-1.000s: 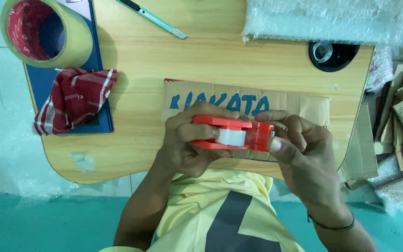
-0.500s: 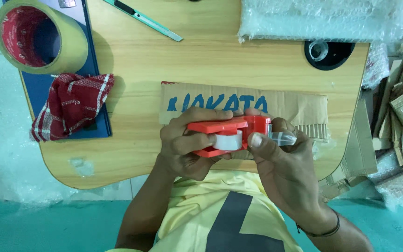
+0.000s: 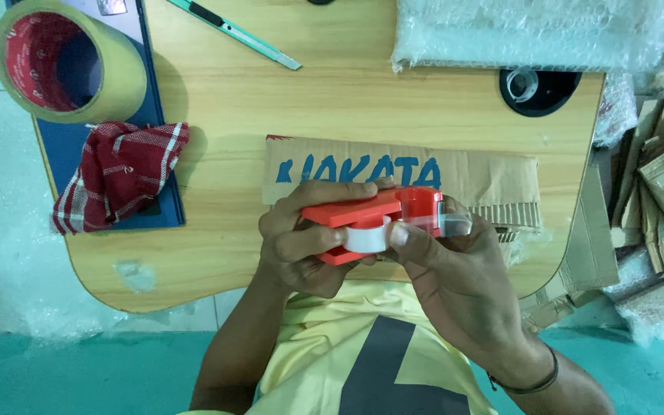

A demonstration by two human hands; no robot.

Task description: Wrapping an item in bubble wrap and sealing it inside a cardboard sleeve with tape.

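The red dispenser (image 3: 370, 223) is held up just above the near edge of the table (image 3: 363, 107), over a flat cardboard piece (image 3: 478, 173) with blue print. A small white tape roll (image 3: 366, 237) sits in its frame. It looks like light, rigid plastic, easy to carry in one hand and unlikely to flex; the smooth sides may be a little slippery, so the long flat body is the best place to grasp, clear of the cutter end at the right. The clear strip drawn out there is thin and sticky and would probably crease or cling to skin if pinched carelessly.

The left hand (image 3: 305, 246) wraps around the body, fingers curled over the top and thumb beneath, closed firmly on it. The right hand (image 3: 455, 269) supports the other end, its thumb pressing against the roll and fingertips pinching the clear tape end near the cutter.

Farther off lie a checked red cloth (image 3: 121, 184) on a blue board (image 3: 159, 92), a big roll of tan tape (image 3: 67, 65), a green knife (image 3: 232, 32), bubble wrap (image 3: 532, 31) and a black round holder (image 3: 539, 86)
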